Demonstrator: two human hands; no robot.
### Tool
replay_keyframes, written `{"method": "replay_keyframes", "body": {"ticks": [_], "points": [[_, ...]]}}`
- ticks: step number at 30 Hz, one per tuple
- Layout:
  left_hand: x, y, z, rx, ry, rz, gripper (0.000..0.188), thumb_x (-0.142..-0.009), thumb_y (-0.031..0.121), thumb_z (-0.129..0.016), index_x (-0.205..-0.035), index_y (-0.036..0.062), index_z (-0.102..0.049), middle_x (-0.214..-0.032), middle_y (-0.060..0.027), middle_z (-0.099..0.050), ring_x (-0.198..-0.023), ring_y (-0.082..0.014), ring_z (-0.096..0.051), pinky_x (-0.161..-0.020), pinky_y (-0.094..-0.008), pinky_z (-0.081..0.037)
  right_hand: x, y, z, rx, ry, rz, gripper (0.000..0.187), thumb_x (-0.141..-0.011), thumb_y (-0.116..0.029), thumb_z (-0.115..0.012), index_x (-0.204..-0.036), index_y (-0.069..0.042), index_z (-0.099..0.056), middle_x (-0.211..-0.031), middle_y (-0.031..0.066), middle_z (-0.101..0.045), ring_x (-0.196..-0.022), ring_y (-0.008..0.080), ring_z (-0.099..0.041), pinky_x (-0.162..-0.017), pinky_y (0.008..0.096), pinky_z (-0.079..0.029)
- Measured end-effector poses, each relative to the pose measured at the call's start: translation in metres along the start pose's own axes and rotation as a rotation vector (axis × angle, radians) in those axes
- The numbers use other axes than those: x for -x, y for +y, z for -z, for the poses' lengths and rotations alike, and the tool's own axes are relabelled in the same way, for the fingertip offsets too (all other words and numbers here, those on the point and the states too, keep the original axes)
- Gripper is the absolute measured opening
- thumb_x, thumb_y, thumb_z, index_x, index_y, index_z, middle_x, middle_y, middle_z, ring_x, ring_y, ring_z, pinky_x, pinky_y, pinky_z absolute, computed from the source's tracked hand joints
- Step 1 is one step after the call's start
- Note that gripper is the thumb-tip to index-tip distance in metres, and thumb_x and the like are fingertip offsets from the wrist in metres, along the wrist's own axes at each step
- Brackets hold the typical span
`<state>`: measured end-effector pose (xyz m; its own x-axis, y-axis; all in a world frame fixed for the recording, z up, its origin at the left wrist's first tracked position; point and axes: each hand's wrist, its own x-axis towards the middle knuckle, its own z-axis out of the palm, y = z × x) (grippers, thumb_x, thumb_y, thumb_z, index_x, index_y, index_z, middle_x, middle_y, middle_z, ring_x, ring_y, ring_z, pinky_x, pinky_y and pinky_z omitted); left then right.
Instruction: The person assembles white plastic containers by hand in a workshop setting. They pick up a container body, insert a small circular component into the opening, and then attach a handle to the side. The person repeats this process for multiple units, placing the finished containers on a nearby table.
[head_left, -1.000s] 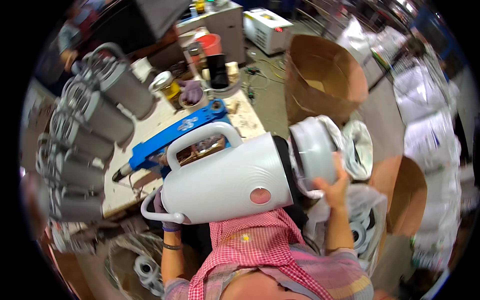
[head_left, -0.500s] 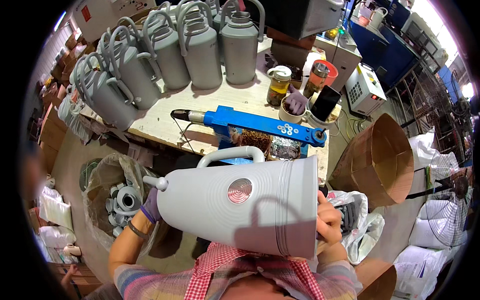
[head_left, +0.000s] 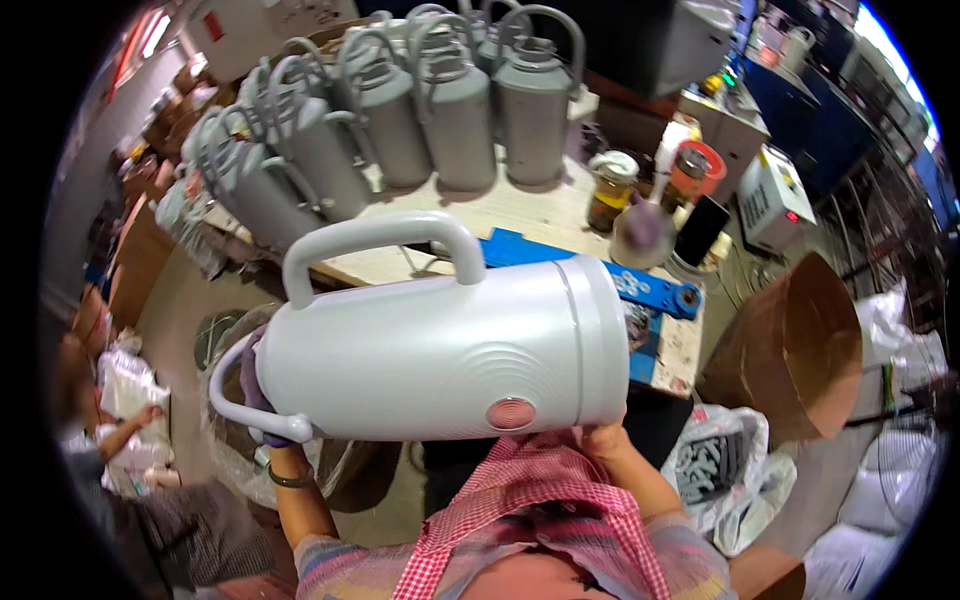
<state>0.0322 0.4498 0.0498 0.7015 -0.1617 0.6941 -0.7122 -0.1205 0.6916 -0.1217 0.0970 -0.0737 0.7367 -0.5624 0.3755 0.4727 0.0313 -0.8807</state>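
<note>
A large pale grey thermos jug casing lies sideways in front of me, between my two hands. Its side handle points away toward the bench, and a round reddish emblem shows low on its body. My left hand, in a purple glove, closes on the top end beside the looped carrying handle. At the wide base end, my right hand grips the lower rim; its fingers are mostly hidden under the casing. Behind the casing, a blue bench fixture is partly covered.
Several grey jugs stand on the bench, near a lidded jar and a phone. A parts bag stands at left, another bag and a cardboard box at right. Another person's hand shows far left.
The casing has rolled so its emblem sits lower and its side handle looks larger and nearer. The carrying handle now shows at the left end. The background has shifted right in view.
</note>
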Motion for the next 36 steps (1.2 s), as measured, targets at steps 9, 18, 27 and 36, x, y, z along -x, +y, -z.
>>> {"method": "replay_keyframes", "body": {"ticks": [9, 18, 27, 36], "points": [[-0.123, 0.068, 0.069, -0.304, -0.171, -0.198, 0.038, -0.096, 0.011, -0.055, -0.131, -0.0026, -0.055, -0.128, -0.0158, -0.059, -0.119, -0.0243, -0.057, -0.104, -0.0365, -0.043, -0.092, 0.069, -0.116, 0.042, -0.599, -0.644, 0.071, -0.098, -0.041, -0.057, -0.148, 0.001, -0.031, -0.136, 0.0177, -0.048, -0.127, 0.0257, -0.045, -0.106, 0.0392, -0.039], [-0.304, -0.096, 0.013, -0.962, -0.181, -0.162, 0.053, -0.081, 0.044, -0.074, -0.119, 0.0085, -0.069, -0.102, -0.0165, -0.071, -0.094, -0.0257, -0.069, -0.088, -0.0357, -0.054, -0.306, -0.002, -0.116, 0.331, -0.471, -0.068, 0.053, -0.097, -0.034, -0.059, -0.137, 0.000, -0.050, -0.134, 0.0127, -0.054, -0.125, 0.0217, -0.050, -0.100, 0.0344, -0.044], [-0.350, -0.223, -0.043, -1.351, 0.009, -0.246, 0.052, -0.086, 0.050, -0.060, -0.122, 0.0122, -0.064, -0.127, -0.0113, -0.059, -0.115, -0.0312, -0.054, -0.101, -0.0447, -0.041, -0.501, 0.077, -0.247, 0.053, -0.179, -0.187, 0.075, -0.079, -0.050, -0.074, -0.129, 0.003, -0.054, -0.121, 0.0149, -0.057, -0.115, 0.0219, -0.054, -0.099, 0.0405, -0.041], [-0.196, -0.170, -0.066, 0.142, 0.391, -0.118, 0.050, -0.099, 0.015, -0.053, -0.144, -0.0027, -0.038, -0.145, -0.0194, -0.043, -0.134, -0.0288, -0.042, -0.116, -0.0422, -0.029, -0.406, -0.060, -0.116, -0.456, -0.265, -0.319, 0.041, -0.103, -0.047, -0.044, -0.074, -0.019, -0.040, -0.051, -0.0117, -0.026, -0.038, 0.0004, -0.021, -0.035, 0.0188, -0.016]]}}
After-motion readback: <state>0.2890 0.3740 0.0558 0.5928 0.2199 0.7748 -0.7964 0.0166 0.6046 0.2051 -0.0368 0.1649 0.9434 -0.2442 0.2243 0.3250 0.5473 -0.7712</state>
